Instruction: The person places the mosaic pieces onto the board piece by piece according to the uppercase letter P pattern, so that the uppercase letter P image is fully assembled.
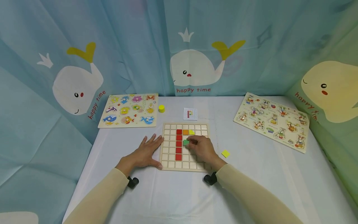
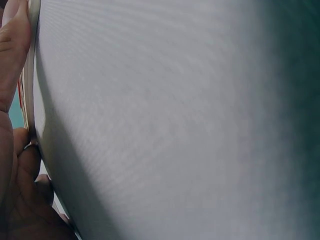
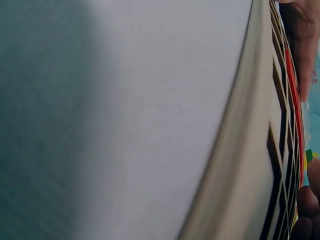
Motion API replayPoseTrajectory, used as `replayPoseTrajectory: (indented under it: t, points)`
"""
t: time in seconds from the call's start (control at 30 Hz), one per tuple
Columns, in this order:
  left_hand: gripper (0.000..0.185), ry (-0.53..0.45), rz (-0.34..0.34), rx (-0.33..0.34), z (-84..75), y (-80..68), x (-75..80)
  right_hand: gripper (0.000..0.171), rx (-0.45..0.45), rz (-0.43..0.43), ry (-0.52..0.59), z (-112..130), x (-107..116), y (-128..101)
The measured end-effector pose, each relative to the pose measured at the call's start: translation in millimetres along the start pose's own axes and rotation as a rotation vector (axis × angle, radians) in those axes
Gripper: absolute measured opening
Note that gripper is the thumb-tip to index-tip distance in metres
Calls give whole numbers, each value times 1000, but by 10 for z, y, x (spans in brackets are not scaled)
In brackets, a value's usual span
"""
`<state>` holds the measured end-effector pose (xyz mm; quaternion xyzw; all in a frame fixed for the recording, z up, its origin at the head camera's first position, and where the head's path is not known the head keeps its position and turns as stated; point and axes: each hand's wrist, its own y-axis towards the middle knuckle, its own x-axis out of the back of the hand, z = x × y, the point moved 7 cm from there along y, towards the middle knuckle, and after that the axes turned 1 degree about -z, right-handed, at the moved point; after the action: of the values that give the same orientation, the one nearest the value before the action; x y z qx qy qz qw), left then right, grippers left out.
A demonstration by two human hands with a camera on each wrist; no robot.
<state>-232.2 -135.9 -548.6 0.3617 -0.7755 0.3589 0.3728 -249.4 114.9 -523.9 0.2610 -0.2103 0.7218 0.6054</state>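
Note:
A wooden grid board (image 1: 171,165) lies flat on the white-covered table. A column of red square tiles (image 1: 178,144) fills part of it, with an orange tile (image 1: 185,132) and a yellow tile (image 1: 191,132) in the upper row. My right hand (image 1: 203,148) pinches a green square tile (image 1: 185,142) over the board, just right of the red column; the green tile (image 3: 309,155) also shows at the right wrist view's edge. My left hand (image 1: 145,153) rests with spread fingers along the board's left edge, thumb at its lower left corner.
A small pattern card (image 1: 190,114) lies behind the board, near a yellow cylinder (image 1: 161,108). One loose yellow tile (image 1: 225,153) is right of my right wrist. Picture puzzles stand at back left, with sea animals (image 1: 128,111), and back right (image 1: 272,121). A whale-print curtain (image 1: 134,62) surrounds the table.

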Motion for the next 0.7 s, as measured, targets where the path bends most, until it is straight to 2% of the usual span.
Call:
replayPoseTrajectory:
  t: [0.7]
  points:
    - [132, -6, -10, -12, -16, -2, 6, 24, 19, 10, -101, 48, -64, -9]
